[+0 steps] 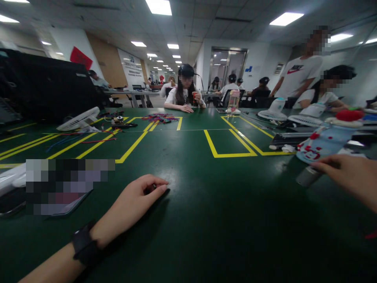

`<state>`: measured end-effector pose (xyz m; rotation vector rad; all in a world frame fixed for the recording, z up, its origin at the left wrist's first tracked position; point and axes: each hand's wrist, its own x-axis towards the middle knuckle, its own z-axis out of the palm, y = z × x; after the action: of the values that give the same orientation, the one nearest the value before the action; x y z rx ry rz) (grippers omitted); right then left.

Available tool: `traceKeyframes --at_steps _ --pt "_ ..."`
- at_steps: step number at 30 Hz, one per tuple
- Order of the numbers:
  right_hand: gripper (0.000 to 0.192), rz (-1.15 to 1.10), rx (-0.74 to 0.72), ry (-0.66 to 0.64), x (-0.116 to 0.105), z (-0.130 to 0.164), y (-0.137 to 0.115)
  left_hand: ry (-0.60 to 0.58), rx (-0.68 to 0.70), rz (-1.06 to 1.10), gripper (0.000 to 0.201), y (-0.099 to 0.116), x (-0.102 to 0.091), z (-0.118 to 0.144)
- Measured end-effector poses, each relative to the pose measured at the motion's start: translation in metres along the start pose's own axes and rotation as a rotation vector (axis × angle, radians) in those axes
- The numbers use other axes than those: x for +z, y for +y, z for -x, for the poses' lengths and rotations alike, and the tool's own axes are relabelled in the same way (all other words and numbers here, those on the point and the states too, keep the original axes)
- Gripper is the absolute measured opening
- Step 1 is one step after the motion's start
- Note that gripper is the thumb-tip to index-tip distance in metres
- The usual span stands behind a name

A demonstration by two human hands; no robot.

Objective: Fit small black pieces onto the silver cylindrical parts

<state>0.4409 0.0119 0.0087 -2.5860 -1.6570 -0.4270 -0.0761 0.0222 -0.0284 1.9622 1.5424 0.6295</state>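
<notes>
left hand (138, 196) resting curled on the green surface (206, 220), grip narrow, holding nothing visible | right hand (350, 179) at 3 o'clock reaching, fingertips touching small grey cylinder (308, 176), grip not closed | advice: be squaring fingers around the cylinder before lifting, clearing the patterned bottle (324, 143) just behind

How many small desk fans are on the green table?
3: one fan at far left, two white fans side by side at far right; clutter there may hide more.

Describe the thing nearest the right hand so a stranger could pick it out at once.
Start at the green table and go to its right edge, where the right hand reaches in. Just beyond the fingertips lies a small grey cylinder, plain and dull beside the pale blue bottle with red marks.
</notes>
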Motion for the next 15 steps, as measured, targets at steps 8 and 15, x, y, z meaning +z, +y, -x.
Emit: traceKeyframes --at_steps 8,15 --pt "0.045 -0.027 0.026 0.047 0.005 0.0 0.008 -0.014 -0.036 0.024 0.038 0.001 -0.002 0.002" --pt "0.042 -0.178 0.025 -0.075 0.007 -0.005 0.015 -0.015 -0.016 0.032 0.037 0.002 -0.003 0.002"
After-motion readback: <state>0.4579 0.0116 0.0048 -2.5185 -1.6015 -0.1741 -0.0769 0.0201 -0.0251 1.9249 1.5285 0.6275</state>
